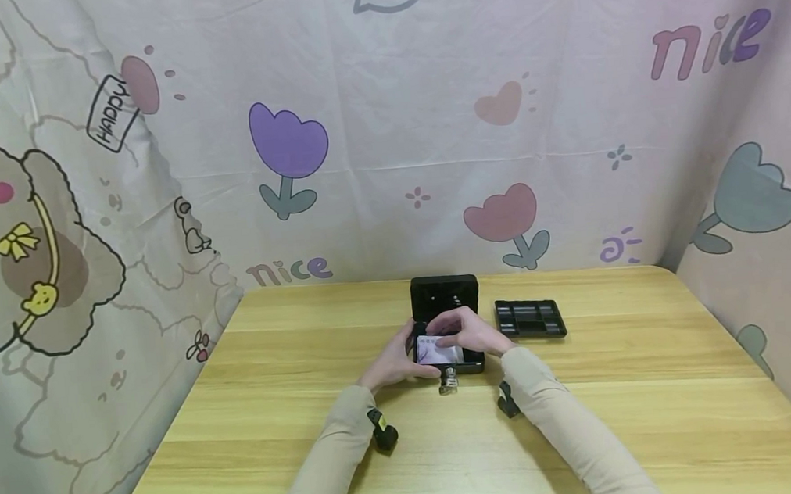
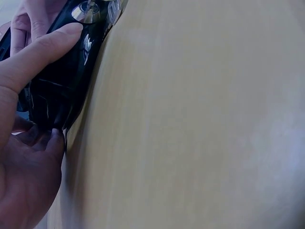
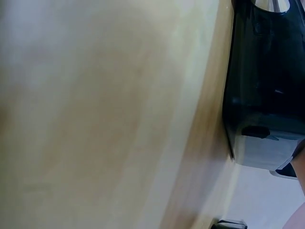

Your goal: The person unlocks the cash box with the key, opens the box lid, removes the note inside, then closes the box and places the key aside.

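A black cash box (image 1: 475, 366) stands on the table with its lid (image 1: 442, 294) raised at the back. Keys (image 1: 448, 384) hang from the round silver lock (image 2: 86, 13) on its front. My left hand (image 1: 393, 362) grips the box's left end, thumb along the front wall beside the lock, fingers round the side. A pale card with a lilac print (image 1: 440, 350) lies over the left part of the opening. Over it, my right hand (image 1: 472, 330) pinches the card near its back edge, thumb on top; its fingertips are partly hidden.
To the right of the box a black compartment tray (image 1: 547, 329) lies on the wooden table (image 1: 244, 448). A printed cloth (image 1: 385, 122) hangs behind the table and along both sides. Dark wrist cameras hang under both sleeves.
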`<state>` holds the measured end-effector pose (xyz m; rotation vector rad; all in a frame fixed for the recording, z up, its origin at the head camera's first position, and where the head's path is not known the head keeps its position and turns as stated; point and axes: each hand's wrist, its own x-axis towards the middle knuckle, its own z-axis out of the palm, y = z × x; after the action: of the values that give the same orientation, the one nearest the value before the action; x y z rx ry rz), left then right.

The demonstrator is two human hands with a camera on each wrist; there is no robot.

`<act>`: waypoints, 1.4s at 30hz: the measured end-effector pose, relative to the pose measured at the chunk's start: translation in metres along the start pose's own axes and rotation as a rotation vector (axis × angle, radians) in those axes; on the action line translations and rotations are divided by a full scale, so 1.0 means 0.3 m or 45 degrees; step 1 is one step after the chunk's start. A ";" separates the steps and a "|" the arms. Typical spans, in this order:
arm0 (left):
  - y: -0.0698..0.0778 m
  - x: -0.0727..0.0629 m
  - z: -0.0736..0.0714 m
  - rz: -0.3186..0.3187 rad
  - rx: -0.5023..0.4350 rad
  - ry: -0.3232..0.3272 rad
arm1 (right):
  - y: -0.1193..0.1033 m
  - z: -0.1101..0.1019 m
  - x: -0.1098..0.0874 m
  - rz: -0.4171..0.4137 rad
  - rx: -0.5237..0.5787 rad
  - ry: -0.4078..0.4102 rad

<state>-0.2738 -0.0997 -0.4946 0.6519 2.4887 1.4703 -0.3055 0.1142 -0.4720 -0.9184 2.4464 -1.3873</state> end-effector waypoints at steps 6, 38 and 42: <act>0.003 -0.001 0.002 -0.022 -0.001 0.002 | -0.001 -0.007 -0.004 0.012 0.062 0.007; -0.005 0.002 0.003 -0.046 -0.019 0.002 | -0.019 -0.020 -0.022 0.019 0.128 0.255; -0.008 0.004 0.003 -0.011 -0.041 -0.004 | -0.037 -0.027 -0.032 0.032 0.144 0.279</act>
<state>-0.2752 -0.0994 -0.4972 0.6362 2.4571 1.5020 -0.2967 0.1215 -0.4598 -0.7434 2.4904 -1.6783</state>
